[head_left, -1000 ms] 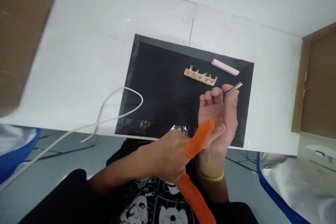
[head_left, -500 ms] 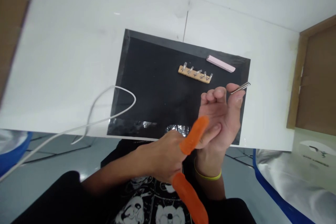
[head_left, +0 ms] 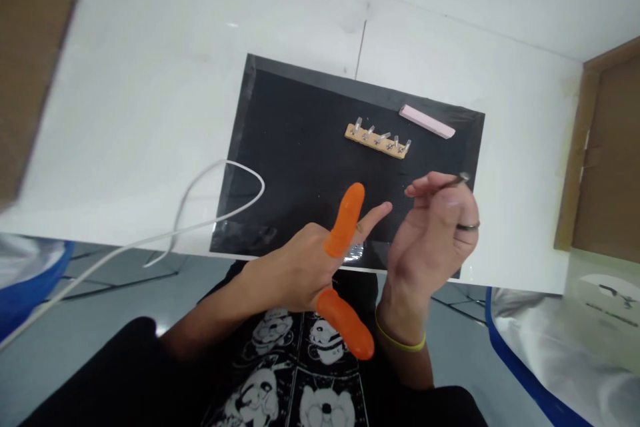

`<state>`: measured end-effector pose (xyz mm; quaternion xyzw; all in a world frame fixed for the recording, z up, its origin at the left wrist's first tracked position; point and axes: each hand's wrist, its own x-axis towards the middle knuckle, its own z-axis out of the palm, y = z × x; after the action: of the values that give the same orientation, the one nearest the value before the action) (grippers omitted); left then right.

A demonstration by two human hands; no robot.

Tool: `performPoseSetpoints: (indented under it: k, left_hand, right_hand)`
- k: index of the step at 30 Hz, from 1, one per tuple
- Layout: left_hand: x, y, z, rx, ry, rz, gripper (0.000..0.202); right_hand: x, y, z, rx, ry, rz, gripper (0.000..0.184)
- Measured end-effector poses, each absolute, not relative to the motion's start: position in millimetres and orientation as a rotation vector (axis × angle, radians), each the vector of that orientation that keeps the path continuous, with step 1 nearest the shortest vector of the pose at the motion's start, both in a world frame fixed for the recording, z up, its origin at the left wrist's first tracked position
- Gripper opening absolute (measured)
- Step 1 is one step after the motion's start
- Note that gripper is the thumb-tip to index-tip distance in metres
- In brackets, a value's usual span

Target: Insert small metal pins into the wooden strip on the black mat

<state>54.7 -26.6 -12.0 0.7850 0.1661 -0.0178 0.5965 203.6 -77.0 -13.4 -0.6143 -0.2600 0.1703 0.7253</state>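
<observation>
My left hand (head_left: 310, 260) hovers over the front edge of the black mat, wearing orange finger cots (head_left: 345, 220) on its thumb and index finger. Those fingers are spread apart, another points forward, and nothing is held. Over the mat's right part, my right hand (head_left: 433, 237) is closed around slim metal tweezers (head_left: 459, 179), mostly hidden by the fingers. A ring and a yellow wristband are on this hand and wrist. Beyond both hands lies a small tan strip (head_left: 371, 141) with several clear little tubes (head_left: 358, 125) sticking up from it, some leaning.
A pink bar (head_left: 427, 121) lies behind the strip on the black mat (head_left: 300, 113). A white cable (head_left: 245, 213) loops over the mat's left edge and hangs off the white table (head_left: 150, 113). Brown panels (head_left: 607, 167) flank the table.
My left hand has drawn away from the right palm, its thumb and index finger spread. My right hand has turned and curled its fingers, still holding the tweezers.
</observation>
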Motion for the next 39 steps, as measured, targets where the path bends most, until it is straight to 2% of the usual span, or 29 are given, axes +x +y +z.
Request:
performPoseSetpoints:
  k: [4, 5, 8, 9, 12, 18, 22, 24, 26, 29, 30, 32, 34, 39]
  left_hand:
    - [65, -30, -6, 2.021, 0.416, -0.284, 0.082]
    - [66, -32, -6, 2.055, 0.401, -0.311, 0.07]
    - [65, -38, -10, 2.147, 0.347, -0.297, 0.017]
    - [63, -38, -12, 2.169, 0.337, -0.277, 0.008]
    - [59, -38, -16, 2.214, 0.31, -0.221, 0.018]
    - [60, -37, -18, 2.257, 0.303, -0.297, 0.014]
    - [60, -36, -22, 2.138, 0.34, -0.203, 0.069]
    - [59, -34, -23, 2.085, 0.383, -0.172, 0.084]
    - [60, -34, -21, 2.077, 0.377, -0.181, 0.07]
    - [63, -36, -17, 2.152, 0.293, -0.241, 0.014]
    - [64, -37, -15, 2.162, 0.264, -0.253, 0.013]
    - [64, -40, -15, 2.124, 0.243, -0.249, 0.033]
    - [64, -42, -16, 2.053, 0.243, -0.22, 0.043]
    - [66, -42, -18, 2.07, 0.233, -0.215, 0.043]
  right_hand:
    - [198, -71, -16, -1.513, -0.853, 0.369, 0.014]
    - [197, -69, -17, -1.53, -0.889, 0.384, 0.014]
    - [195, -65, -25, -1.575, -0.922, 0.471, 0.012]
    - [194, -64, -27, -1.594, -0.914, 0.486, 0.012]
    - [192, -63, -36, -1.642, -0.897, 0.528, 0.012]
    - [193, -66, -40, -1.637, -0.846, 0.596, 0.015]
    - [199, -72, -24, -1.629, -0.808, 0.454, 0.013]
    - [200, -74, -18, -1.619, -0.813, 0.389, 0.012]
    - [198, -75, -16, -1.635, -0.857, 0.365, 0.012]
    - [192, -73, -20, -1.669, -0.934, 0.372, 0.012]
    - [190, -73, -21, -1.677, -0.944, 0.367, 0.012]
    - [188, -71, -23, -1.681, -0.948, 0.35, 0.012]
    - [188, -70, -22, -1.683, -0.952, 0.315, 0.012]
    - [195, -72, -19, -1.693, -1.016, 0.231, 0.013]
